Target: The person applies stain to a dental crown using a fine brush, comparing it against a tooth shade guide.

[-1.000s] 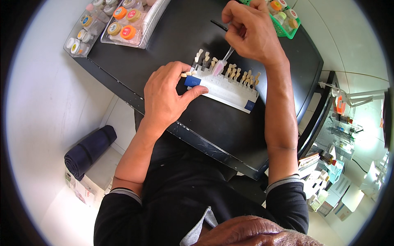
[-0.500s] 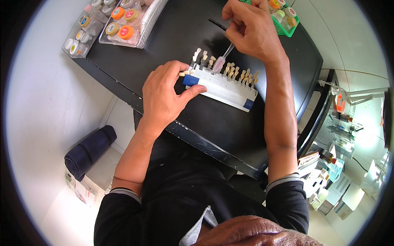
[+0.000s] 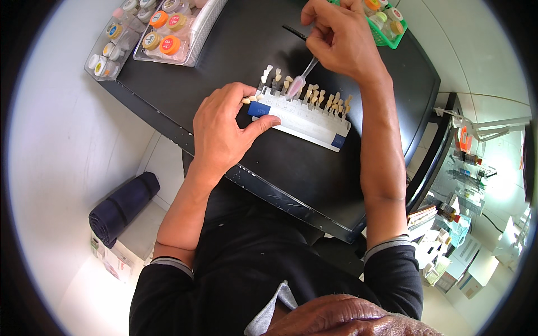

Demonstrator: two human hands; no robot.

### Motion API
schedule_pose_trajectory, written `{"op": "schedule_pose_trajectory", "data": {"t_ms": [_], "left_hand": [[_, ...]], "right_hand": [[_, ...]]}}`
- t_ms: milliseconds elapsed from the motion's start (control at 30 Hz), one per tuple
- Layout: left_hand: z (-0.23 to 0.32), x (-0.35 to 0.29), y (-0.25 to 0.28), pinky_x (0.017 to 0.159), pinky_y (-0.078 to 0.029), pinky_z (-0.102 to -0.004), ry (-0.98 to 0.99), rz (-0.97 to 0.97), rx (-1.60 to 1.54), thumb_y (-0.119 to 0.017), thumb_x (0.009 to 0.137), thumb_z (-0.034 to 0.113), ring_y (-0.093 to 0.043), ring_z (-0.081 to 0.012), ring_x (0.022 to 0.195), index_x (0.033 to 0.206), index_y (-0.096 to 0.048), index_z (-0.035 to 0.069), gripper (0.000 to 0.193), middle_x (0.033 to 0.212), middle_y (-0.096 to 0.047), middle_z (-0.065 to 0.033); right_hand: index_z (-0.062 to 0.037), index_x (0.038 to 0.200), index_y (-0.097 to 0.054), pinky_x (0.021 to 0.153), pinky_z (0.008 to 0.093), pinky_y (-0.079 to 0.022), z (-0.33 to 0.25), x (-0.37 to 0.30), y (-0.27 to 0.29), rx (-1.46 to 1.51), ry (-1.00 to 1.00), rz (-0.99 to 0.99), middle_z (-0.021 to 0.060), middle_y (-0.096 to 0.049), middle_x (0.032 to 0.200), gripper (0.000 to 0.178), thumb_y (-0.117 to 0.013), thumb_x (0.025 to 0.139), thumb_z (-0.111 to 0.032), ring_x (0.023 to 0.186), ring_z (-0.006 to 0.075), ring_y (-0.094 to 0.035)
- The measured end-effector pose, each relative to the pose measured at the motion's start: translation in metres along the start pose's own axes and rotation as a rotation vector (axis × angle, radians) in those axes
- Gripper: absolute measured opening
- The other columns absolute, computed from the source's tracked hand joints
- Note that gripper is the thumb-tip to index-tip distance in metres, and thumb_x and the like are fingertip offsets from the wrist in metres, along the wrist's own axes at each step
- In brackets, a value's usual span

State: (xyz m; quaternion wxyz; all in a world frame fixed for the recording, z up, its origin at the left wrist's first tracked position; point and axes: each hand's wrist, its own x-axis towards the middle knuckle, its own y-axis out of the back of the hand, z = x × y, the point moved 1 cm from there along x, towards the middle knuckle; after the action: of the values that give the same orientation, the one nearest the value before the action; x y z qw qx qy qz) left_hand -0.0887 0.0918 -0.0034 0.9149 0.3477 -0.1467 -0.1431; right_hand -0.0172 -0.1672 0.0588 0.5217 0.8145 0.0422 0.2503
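A white tooth shade guide [image 3: 302, 126] with blue end pieces lies slanted on the black desk, its tooth-coloured tabs [image 3: 315, 96] standing along the far edge. My left hand [image 3: 224, 123] grips its left end, thumb on the front face and fingers behind. Above the guide, my right hand [image 3: 342, 42] pinches the clear handle of a brush-like tool, probably a toothbrush [image 3: 297, 87]. Its pinkish-white head rests at or just over the row of tabs, left of the middle; contact is hard to tell. A thin black stick [image 3: 293, 32] points out beside my right fingers; whether they hold it is unclear.
A white basket [image 3: 203, 35] of capped jars and a clear box [image 3: 89, 68] of more jars stand at the desk's far left. Far right is a green basket [image 3: 386, 40] with small bottles. The desk's worn front edge [image 3: 269, 187] runs below my forearms.
The brush head has shifted slightly left along the tabs, with a small movement of my right hand. My left hand keeps its hold on the shade guide.
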Motion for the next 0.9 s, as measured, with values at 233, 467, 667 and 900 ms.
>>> {"op": "schedule_pose_trajectory", "data": {"t_ms": [233, 467, 667, 900], "left_hand": [[0.001, 0.000, 0.000, 0.080, -0.056, -0.0402, -0.004, 0.002, 0.010, -0.101, 0.077, 0.037, -0.070, -0.0287, 0.092, 0.112, -0.072, 0.005, 0.056, 0.104, -0.075, -0.0102], [-0.002, 0.000, 0.000, 0.079, -0.056, -0.0403, -0.006, 0.003, -0.013, -0.101, 0.076, 0.038, -0.070, -0.0289, 0.091, 0.112, -0.072, 0.005, 0.056, 0.104, -0.074, -0.0103], [-0.001, 0.000, -0.001, 0.080, -0.057, -0.0402, -0.008, 0.008, 0.013, -0.101, 0.077, 0.038, -0.070, -0.0294, 0.091, 0.112, -0.071, 0.006, 0.056, 0.104, -0.075, -0.0102], [0.000, 0.000, -0.001, 0.081, -0.056, -0.0397, 0.005, -0.007, 0.011, -0.101, 0.077, 0.038, -0.070, -0.0288, 0.092, 0.113, -0.071, 0.006, 0.057, 0.104, -0.075, -0.0098]], "right_hand": [[-0.0121, 0.095, -0.059, 0.088, 0.0414, -0.037, -0.012, 0.002, -0.013, 0.092, 0.044, -0.112, 0.0052, -0.062, 0.075, 0.018, -0.065, 0.079, -0.005, 0.074, 0.0265, -0.059], [-0.0127, 0.090, -0.062, 0.087, 0.0404, -0.037, -0.004, -0.002, -0.008, 0.057, 0.103, -0.211, 0.0060, -0.061, 0.073, 0.012, -0.066, 0.083, -0.005, 0.073, 0.0273, -0.060], [-0.0121, 0.087, -0.064, 0.085, 0.0405, -0.038, -0.020, 0.004, -0.017, 0.050, 0.175, -0.053, 0.0065, -0.059, 0.068, 0.011, -0.067, 0.081, -0.003, 0.069, 0.0279, -0.059], [-0.0119, 0.085, -0.064, 0.084, 0.0417, -0.038, -0.007, -0.004, 0.001, -0.050, 0.112, 0.072, 0.0061, -0.058, 0.068, 0.012, -0.067, 0.080, -0.002, 0.068, 0.0287, -0.058]]}}
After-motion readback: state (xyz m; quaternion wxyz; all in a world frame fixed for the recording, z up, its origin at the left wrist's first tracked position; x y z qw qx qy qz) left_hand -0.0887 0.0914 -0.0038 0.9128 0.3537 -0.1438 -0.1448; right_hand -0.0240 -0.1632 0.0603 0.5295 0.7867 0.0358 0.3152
